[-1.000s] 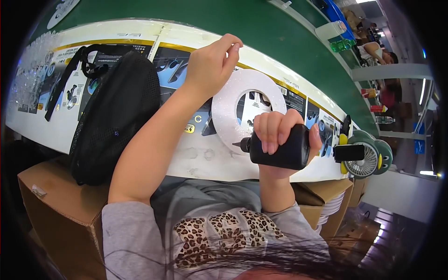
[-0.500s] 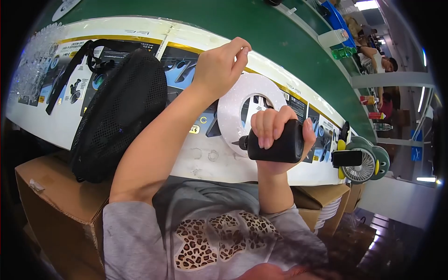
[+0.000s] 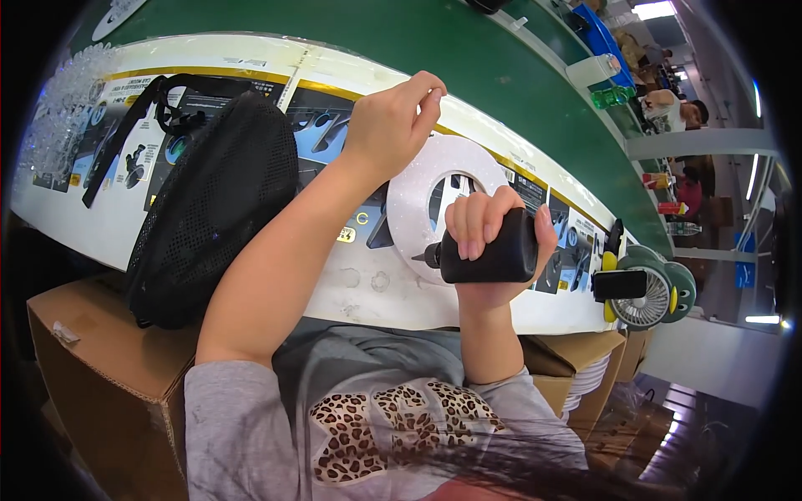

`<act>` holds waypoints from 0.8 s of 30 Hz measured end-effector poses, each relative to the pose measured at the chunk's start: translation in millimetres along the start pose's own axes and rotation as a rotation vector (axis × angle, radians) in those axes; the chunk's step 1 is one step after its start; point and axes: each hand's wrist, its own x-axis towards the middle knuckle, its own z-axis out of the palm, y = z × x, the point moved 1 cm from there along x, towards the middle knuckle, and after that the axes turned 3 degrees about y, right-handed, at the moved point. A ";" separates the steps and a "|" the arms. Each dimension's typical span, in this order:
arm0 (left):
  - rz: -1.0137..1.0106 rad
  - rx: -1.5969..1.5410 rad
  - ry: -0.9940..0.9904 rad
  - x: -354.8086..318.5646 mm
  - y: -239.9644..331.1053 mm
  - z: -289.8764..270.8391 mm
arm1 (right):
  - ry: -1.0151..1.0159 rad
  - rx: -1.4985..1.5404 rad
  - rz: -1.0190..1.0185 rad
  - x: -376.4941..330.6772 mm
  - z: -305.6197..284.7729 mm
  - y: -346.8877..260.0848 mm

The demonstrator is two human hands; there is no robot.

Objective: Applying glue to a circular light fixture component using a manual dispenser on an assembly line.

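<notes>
My right hand [image 3: 478,224] is wrapped around a black squeeze bottle [image 3: 493,250], tipped on its side with its narrow nozzle pointing left. The bottle is above the near edge of a flat white sparkly ring [image 3: 409,185] on the worktable. Beyond the ring's upper left edge is my left hand [image 3: 391,121], its thumb and fingertips drawn together. Whatever may be between those fingertips is too small to make out. To the left of my left forearm lies a black mesh bag [image 3: 221,196] with a strap.
Printed packaging sheets cover the white table [image 3: 359,292]. Clear plastic pieces [image 3: 63,117] are heaped at far left. A small fan [image 3: 643,299] with a phone stands at the right end. Cardboard boxes [image 3: 109,342] sit below the near edge. Other people are in the right background.
The bottle and my right hand have shifted slightly left and up. My left hand has stayed nearly in place, with its fingers still together.
</notes>
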 end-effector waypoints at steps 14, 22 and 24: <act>-0.005 -0.001 -0.017 0.7 1.1 -0.7 | 0.069 -0.037 -0.075 17.4 -7.8 -10.4; 0.016 -0.004 -0.008 1.2 2.5 -0.5 | 0.064 -0.026 -0.070 19.5 -8.0 -5.7; 0.015 -0.002 -0.003 -0.7 0.5 -1.8 | 0.063 -0.019 -0.064 19.3 -7.3 -3.8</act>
